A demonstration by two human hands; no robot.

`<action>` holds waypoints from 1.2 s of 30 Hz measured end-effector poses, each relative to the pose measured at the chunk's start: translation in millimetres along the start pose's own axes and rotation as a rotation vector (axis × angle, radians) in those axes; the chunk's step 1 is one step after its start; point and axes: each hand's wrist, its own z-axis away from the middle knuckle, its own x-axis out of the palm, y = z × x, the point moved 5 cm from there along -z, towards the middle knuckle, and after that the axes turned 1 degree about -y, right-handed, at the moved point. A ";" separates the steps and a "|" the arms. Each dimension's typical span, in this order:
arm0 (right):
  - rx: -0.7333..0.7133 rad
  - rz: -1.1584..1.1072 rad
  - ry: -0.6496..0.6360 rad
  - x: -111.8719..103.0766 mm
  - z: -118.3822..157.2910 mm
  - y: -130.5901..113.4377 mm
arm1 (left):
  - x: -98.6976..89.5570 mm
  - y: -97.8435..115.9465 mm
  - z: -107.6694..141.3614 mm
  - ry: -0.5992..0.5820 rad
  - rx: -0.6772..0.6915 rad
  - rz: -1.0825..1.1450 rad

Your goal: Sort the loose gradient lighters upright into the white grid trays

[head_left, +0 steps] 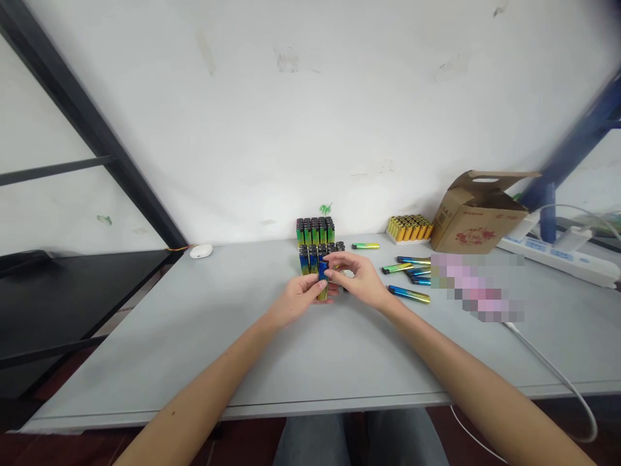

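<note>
Between my two hands a blue-and-gold lighter point(323, 288) stands upright above the table. My left hand point(301, 298) grips its lower body, thumb across the front. At the lighter's top end, my right hand point(356, 277) has thumb and forefinger closed on it. Just behind, a group of blue lighters point(305, 262) stands upright in rows, partly hidden by my hands. Farther back, against the wall, is a block of green lighters point(315, 232) with dark tops. Loose blue-and-gold lighters point(409, 295) lie to the right of my right hand.
A green-yellow lighter point(365, 246) lies near the wall. Yellow lighters point(411, 228) fill a white tray beside an open cardboard box point(478, 223). A power strip point(557, 255), a cable and a blurred-out object occupy the right side. A white round device point(201, 251) sits back left.
</note>
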 end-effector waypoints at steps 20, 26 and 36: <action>-0.062 0.378 0.165 -47.8 -11.8 20.2 | -25.8 6.6 -1.5 0.365 0.025 -0.227; -0.105 0.478 0.159 -50.6 -10.9 21.7 | -24.7 6.4 -0.6 0.370 0.037 -0.245; -0.184 0.682 0.155 -42.5 -8.1 22.1 | -30.4 28.7 14.3 0.665 0.372 -0.787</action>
